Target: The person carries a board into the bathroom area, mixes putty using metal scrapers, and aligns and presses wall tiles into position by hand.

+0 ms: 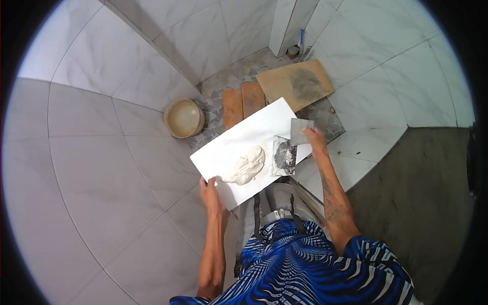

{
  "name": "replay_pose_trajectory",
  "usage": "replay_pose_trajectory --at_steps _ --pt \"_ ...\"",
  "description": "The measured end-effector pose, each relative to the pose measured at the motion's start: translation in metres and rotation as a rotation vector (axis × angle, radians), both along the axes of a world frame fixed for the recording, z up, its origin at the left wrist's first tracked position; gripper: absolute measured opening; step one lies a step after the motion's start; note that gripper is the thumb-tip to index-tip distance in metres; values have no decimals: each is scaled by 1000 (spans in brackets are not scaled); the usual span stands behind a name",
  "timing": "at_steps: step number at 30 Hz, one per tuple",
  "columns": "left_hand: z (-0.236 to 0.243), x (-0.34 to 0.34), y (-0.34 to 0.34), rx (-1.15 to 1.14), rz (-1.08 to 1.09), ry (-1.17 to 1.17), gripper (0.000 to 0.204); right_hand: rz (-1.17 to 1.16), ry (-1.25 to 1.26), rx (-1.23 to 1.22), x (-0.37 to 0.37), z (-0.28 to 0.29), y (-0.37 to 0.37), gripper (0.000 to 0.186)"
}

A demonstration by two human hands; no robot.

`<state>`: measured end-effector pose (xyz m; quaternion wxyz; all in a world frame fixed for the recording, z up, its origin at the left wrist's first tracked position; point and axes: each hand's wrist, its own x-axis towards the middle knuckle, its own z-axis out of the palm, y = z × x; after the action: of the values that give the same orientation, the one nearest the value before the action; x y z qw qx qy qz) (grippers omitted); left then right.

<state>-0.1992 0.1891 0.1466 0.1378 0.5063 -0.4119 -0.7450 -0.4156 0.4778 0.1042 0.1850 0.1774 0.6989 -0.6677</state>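
Observation:
My left hand (212,195) grips the lower left edge of a white rectangular board (221,147), thumb on top and the other fingers under it. A mound of creamy white paste (248,165) lies on the board. Beside the mound, toward the right end, rests a dark flat rectangular piece (283,158) smeared with white. My right hand (316,142) pinches a thin grey square plate (301,131) by its right side, over the board's right end, just above the dark piece. The grey plate could be a spreader or a small tile; its kind is unclear.
A round beige bucket (184,119) stands by the left wall. Beyond the board are two orange-brown slabs (233,107) and a tan sheet (274,81) with a grey smear, on a stone-patterned floor (223,76). Marble-look tiled walls (147,147) close in on both sides.

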Motion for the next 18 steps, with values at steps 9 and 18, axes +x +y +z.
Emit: replay_pose_trajectory --at_steps 9,18 --pt "-111 -291 -72 36 -224 -34 34 -191 -70 131 -203 -56 -6 35" --pt "-229 -532 -41 -15 -477 -60 30 -408 -183 100 -340 -172 46 39"
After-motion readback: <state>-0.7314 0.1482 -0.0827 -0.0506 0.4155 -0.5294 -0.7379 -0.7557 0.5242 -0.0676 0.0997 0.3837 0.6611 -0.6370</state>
